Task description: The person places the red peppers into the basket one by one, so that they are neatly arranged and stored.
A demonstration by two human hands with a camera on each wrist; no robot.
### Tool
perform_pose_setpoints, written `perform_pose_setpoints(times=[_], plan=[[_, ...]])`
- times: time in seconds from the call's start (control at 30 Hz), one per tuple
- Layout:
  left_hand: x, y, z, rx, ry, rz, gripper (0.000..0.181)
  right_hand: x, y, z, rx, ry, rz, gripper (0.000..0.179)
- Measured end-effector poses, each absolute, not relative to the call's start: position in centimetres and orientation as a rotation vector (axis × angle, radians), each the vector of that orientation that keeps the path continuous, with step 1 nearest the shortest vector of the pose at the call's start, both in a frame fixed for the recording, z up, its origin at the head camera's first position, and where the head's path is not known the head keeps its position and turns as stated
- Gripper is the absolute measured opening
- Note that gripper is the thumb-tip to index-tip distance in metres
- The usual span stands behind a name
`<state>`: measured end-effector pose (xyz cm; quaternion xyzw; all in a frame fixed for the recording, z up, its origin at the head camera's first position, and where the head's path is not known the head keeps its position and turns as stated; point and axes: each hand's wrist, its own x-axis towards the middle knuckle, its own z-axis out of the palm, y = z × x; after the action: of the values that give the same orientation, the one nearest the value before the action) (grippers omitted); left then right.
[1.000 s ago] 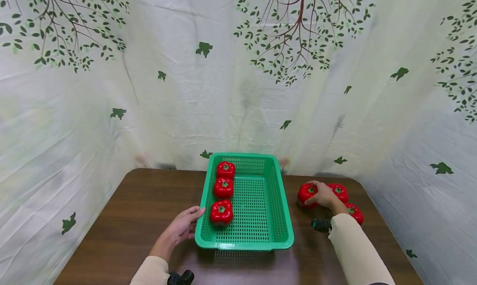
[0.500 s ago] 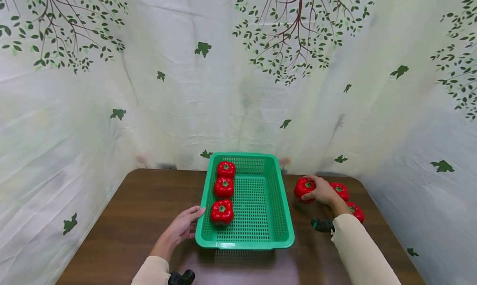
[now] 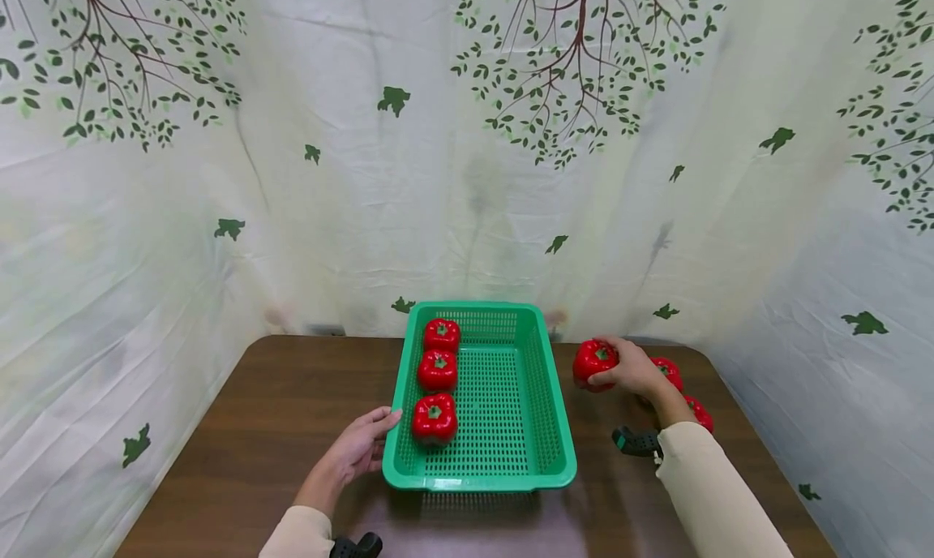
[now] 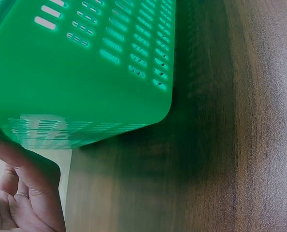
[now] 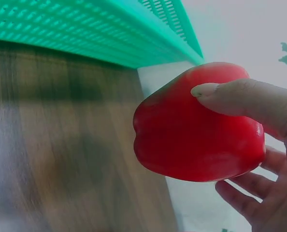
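Right hand (image 3: pixel 633 373) holds a red pepper (image 3: pixel 592 366) beside the green basket (image 3: pixel 503 484)

Right hand: thumb and fingers are curled round the red pepper, spread to its width. The pepper is stem up, to the right of the basket's right edge and near the back edge of the table (image 3: pixel 248 444). The right wrist view shows it raised clear of the wood.

Left hand (image 3: pixel 357 446): partly closed, gripping the basket at its left edge, toward the front left corner. The thumb rests on the rim; the fingers curve below it, outside the wall.

Basket: stands on the table, with three peppers (image 3: pixel 438 370) stem up in a row along its left edge. The rearmost sits in the back left corner.

Table: two more peppers (image 3: pixel 667 371) lie near the right edge, toward the back right corner, partly covered by the right arm.

Surroundings: a leaf-printed cloth (image 3: pixel 467 177) hangs behind the table. Each forearm has a pale sleeve (image 3: pixel 711 485) and a black wrist device (image 3: pixel 636 443).
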<state>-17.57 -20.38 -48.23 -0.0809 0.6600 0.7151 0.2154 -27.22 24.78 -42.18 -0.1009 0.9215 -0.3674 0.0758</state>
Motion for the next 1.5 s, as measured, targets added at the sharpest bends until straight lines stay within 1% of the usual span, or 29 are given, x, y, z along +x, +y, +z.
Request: perform_pose_setpoints(times=[0.67,1.03,1.3,1.5], plan=[[-17.6,-20.1,-48.1,-0.23,1.839,1.989,0.039,-27.0,24.1,-40.6,-0.377,2.806,-1.135,0.075],[-17.6,-20.2,-47.9,-0.229,1.831,1.982,0.04,-26.7,23.6,-39.4,-0.412,2.789,-1.151,0.081],[-17.6,-20.2,-48.0,-0.228,1.819,1.982,0.04,-26.9,22.8,-38.9,-0.467,2.778,-1.217,0.076],[-17.5,-20.2,-48.1,-0.228,1.816,1.987,0.038,-27.3,22.1,-38.6,-0.523,2.754,-1.252,0.076]])
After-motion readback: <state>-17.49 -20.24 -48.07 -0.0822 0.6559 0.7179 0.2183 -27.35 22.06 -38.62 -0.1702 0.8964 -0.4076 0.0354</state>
